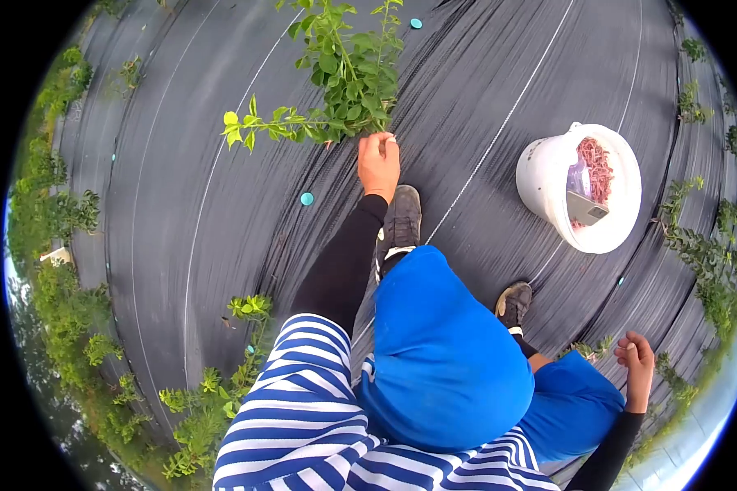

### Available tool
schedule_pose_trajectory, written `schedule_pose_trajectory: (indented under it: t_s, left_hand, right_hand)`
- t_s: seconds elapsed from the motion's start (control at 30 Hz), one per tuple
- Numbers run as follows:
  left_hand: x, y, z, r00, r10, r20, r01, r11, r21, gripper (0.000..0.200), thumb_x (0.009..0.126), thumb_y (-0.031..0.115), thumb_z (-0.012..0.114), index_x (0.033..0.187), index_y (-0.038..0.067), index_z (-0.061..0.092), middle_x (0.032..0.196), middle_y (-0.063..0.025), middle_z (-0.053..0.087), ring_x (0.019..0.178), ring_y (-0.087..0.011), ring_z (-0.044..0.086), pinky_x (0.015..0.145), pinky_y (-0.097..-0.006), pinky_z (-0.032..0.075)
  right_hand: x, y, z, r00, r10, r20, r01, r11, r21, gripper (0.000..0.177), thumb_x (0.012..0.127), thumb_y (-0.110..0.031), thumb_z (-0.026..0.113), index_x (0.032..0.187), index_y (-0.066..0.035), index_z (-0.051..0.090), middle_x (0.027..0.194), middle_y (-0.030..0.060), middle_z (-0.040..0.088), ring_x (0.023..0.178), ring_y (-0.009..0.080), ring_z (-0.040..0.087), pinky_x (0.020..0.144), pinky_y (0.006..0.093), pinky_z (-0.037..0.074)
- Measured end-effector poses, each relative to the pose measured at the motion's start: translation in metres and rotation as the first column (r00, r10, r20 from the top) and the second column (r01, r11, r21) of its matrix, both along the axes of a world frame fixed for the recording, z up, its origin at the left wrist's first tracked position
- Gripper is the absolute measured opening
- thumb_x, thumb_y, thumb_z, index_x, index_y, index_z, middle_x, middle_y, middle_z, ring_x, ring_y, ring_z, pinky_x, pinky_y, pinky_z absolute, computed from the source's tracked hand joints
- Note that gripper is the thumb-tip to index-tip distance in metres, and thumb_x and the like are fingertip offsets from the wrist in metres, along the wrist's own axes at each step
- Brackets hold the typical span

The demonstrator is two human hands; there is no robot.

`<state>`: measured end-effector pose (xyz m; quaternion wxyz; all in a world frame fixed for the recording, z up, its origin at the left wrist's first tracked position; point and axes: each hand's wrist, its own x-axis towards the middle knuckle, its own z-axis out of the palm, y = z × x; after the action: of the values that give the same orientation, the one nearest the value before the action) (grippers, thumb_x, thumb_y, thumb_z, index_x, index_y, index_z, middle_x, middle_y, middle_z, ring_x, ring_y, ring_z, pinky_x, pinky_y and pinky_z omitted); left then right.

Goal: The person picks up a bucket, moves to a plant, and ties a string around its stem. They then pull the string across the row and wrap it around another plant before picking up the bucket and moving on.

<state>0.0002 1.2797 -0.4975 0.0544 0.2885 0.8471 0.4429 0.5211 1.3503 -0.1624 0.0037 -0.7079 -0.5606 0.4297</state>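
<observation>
My left hand (379,166) reaches forward to the base of a leafy green plant (348,82). Its thumb and fingers are pinched together at the lower stems; what lies between the fingertips is too small to make out. Light-green shoots spread from the plant to the left and upward. Off to the right, beside my bent knee, my right hand (635,360) is raised with its fingers curled in, and nothing shows in it. A white bucket (534,182) stands in front of my right side. Inside it are many thin reddish strips (598,168), a clear plastic bag (579,178) and a phone (587,209).
Black ground cover (467,106) with white lines and wrinkles lies under me. Several turquoise discs, one a round disc (307,199), dot it. Another bushy plant (237,385) grows at my left side. Rows of plants (704,245) edge both sides. My shoe (403,217) is close behind my left hand.
</observation>
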Motion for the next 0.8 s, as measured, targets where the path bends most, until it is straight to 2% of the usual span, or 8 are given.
schedule_pose_trajectory:
  t_s: [0.07,0.1,0.13,0.23,0.33,0.53,0.67,0.8]
  left_hand:
    - [0.004,-0.024,-0.003,0.79,0.097,0.606,-0.273,0.94,0.205,0.015,0.086,0.021,0.053,0.085,0.007,0.056,0.08,-0.0035,0.058,0.063,-0.0181,0.056,0.056,-0.0328,0.045]
    - [0.008,-0.039,0.026,0.488,0.059,0.871,-0.434,0.882,0.184,0.017,0.089,0.025,0.049,0.086,0.008,0.051,0.075,-0.0022,0.056,0.062,-0.0143,0.054,0.054,-0.0282,0.044]
    - [0.01,-0.055,0.031,0.489,0.06,0.87,-0.44,0.879,0.186,0.017,0.089,0.025,0.049,0.086,0.008,0.051,0.075,-0.0022,0.056,0.062,-0.0143,0.054,0.054,-0.0282,0.044]
    - [-0.004,-0.098,0.033,0.07,-0.113,0.991,-0.597,0.791,0.133,0.021,0.09,0.03,0.046,0.081,0.011,0.049,0.072,-0.0016,0.056,0.061,-0.0134,0.055,0.053,-0.0291,0.045]
    - [-0.031,-0.121,0.031,0.092,-0.25,0.964,-0.568,0.782,0.257,0.011,0.092,0.018,0.047,0.089,0.009,0.054,0.078,-0.0033,0.06,0.064,-0.0135,0.057,0.054,-0.027,0.047]
    - [-0.078,-0.113,0.028,0.37,0.089,0.925,-0.401,0.913,0.073,0.014,0.09,0.011,0.049,0.102,0.009,0.056,0.079,-0.0035,0.059,0.06,-0.0134,0.055,0.051,-0.0275,0.048]
    - [-0.095,-0.092,0.003,0.926,0.247,0.286,-0.202,0.963,-0.177,0.027,0.089,0.025,0.05,0.101,0.001,0.057,0.092,-0.0147,0.064,0.087,-0.0293,0.061,0.08,-0.0364,0.045]
    - [-0.099,-0.067,0.018,0.986,0.138,0.093,-0.092,0.918,-0.386,0.028,0.09,0.025,0.051,0.105,0.003,0.054,0.097,-0.0193,0.063,0.091,-0.0397,0.058,0.078,-0.0436,0.045]
  right_hand:
    - [-0.01,-0.006,0.003,0.999,0.031,-0.029,-0.031,1.0,-0.002,0.031,0.094,-0.019,0.049,0.118,0.0,0.053,0.097,0.0056,0.061,0.08,0.011,0.059,0.068,0.023,0.047]
    - [-0.021,-0.01,0.008,0.997,0.067,-0.037,-0.067,0.998,0.006,0.032,0.092,-0.017,0.05,0.118,0.001,0.053,0.097,0.0071,0.061,0.08,0.0119,0.059,0.069,0.0238,0.046]
    - [-0.028,-0.016,0.014,0.994,0.101,-0.041,-0.101,0.995,0.014,0.032,0.091,-0.016,0.051,0.117,0.002,0.053,0.097,0.0086,0.061,0.08,0.0128,0.059,0.069,0.0246,0.046]
    - [-0.047,-0.034,0.033,0.979,0.178,-0.094,-0.177,0.984,0.023,0.034,0.09,-0.017,0.053,0.119,0.001,0.052,0.099,0.0085,0.06,0.083,0.0134,0.058,0.074,0.0255,0.046]
    - [-0.056,-0.049,0.068,0.957,0.263,-0.124,-0.264,0.964,0.009,0.039,0.09,-0.023,0.057,0.121,0.001,0.051,0.1,0.0088,0.06,0.086,0.0141,0.058,0.08,0.0271,0.045]
    - [-0.034,-0.06,0.076,0.955,0.253,-0.154,-0.236,0.964,0.119,0.04,0.092,-0.022,0.053,0.125,0.001,0.048,0.106,0.009,0.058,0.088,0.0144,0.056,0.082,0.0272,0.043]
    - [-0.024,-0.047,0.059,0.961,0.216,-0.176,-0.218,0.976,0.008,0.038,0.091,-0.021,0.056,0.122,0.001,0.05,0.102,0.0082,0.059,0.086,0.0135,0.056,0.08,0.0269,0.045]
    - [-0.029,-0.013,0.027,0.974,0.152,-0.166,-0.156,0.988,-0.013,0.038,0.089,-0.019,0.058,0.119,0.003,0.051,0.101,0.0103,0.058,0.087,0.0155,0.057,0.082,0.0283,0.045]
